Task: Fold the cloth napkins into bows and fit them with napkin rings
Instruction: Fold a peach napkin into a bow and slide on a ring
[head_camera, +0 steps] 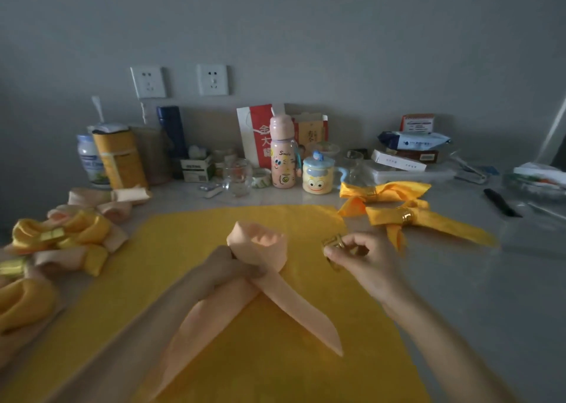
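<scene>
A big yellow napkin (pixel 196 286) lay flat on our table (pixel 490 295), and on it sat our peach napkin (pixel 303 309), bent into a loop with two crossed tails. Our left hand (pixel 229 264) pinched it where the tails crossed. Our right hand (pixel 364 258), just beside, held a gold napkin ring (pixel 332 244).

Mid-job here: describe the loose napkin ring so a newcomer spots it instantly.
Start at the big yellow cloth spread flat in the centre, where the left hand holds a looped peach napkin. Just right of that loop, the right hand pinches a gold napkin ring. Unlike the rings on the yellow bows behind, it encircles no cloth.
</scene>
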### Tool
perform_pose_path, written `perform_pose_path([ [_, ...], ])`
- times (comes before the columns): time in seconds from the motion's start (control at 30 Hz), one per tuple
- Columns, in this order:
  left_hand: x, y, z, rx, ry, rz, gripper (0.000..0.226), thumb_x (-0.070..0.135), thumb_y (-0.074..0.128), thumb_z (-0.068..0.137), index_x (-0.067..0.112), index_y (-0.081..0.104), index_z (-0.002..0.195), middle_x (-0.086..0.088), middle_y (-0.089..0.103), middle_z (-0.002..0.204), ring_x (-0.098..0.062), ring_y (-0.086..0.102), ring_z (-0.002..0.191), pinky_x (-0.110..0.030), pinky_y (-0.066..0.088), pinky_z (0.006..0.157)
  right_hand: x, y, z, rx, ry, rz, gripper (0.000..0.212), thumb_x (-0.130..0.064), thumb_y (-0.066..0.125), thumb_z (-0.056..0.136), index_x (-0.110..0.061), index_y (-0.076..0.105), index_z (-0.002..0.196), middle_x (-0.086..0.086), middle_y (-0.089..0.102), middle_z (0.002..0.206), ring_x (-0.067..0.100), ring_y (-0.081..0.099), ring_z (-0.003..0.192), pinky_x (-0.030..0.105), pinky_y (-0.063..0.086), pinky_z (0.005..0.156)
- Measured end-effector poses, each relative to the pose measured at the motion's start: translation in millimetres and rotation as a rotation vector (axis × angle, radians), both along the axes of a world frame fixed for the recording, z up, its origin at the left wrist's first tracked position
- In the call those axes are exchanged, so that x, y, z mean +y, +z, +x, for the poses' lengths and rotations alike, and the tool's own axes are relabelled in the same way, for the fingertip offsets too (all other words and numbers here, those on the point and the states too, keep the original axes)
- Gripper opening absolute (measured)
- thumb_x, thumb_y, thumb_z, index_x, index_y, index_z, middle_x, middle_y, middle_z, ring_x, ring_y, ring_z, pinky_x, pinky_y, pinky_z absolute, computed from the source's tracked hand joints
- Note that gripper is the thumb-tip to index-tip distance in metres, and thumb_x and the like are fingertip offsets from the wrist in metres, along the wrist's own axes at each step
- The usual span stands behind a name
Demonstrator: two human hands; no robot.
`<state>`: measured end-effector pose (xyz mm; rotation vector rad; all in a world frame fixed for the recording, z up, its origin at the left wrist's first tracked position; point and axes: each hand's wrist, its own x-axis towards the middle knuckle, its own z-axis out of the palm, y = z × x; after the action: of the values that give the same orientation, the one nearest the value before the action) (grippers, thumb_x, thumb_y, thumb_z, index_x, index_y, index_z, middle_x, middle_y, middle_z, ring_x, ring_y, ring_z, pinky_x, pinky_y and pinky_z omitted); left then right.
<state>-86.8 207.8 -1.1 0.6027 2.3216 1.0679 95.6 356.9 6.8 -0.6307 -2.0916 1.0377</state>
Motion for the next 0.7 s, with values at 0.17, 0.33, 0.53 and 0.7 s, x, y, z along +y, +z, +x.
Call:
perform_pose_path([
  [0.17,-10,2,37,0.501,0.202,-0.362,0.113,0.047,0.074,0.071,0.008,-0.002,0.145,-0.013,0.024,0.144,-0.029,0.03,0.134,-0.039,0.031,0.107,-27,-12,-16,-0.129,0.033,-0.012,0.022,-0.028,0.075,0.076,-0.014,0.066,0.062,-0.005,0.063,0.057,0.013,0.057,0.059,0.031,0.044,0.06],
  [0.33,-7,-29,54,1.004,-0.282,0.105,0.048,0.007,0.052,0.08,0.016,0.057,0.126,-0.01,0.051,0.133,-0.035,0.042,0.128,-0.045,0.035,0.108,-24,-34,-10,-0.223,-0.034,0.192,0.032,-0.032,0.072,0.075,-0.008,0.057,0.061,0.003,0.056,0.055,0.013,0.05,0.054,0.034,0.037,0.053],
  [0.53,-5,-30,80,0.596,-0.648,0.063,0.056,0.026,0.047,0.081,0.027,0.046,0.137,0.009,0.035,0.147,-0.007,0.025,0.137,-0.025,-0.006,0.115,-28,-25,1,-0.217,0.123,0.174,0.039,-0.042,0.039,0.08,-0.016,0.033,0.052,0.004,0.031,0.049,0.013,0.032,0.049,0.032,0.024,0.051],
  [0.7,-6,-22,67,0.455,-0.765,0.02,0.063,0.035,0.051,0.076,0.025,0.042,0.138,0.009,0.024,0.151,-0.002,0.015,0.138,-0.023,-0.008,0.112,-24,-29,1,-0.25,-0.002,0.223,0.023,-0.026,0.04,0.066,-0.009,0.05,0.052,0.007,0.046,0.047,0.022,0.046,0.055,0.034,0.033,0.053],
])
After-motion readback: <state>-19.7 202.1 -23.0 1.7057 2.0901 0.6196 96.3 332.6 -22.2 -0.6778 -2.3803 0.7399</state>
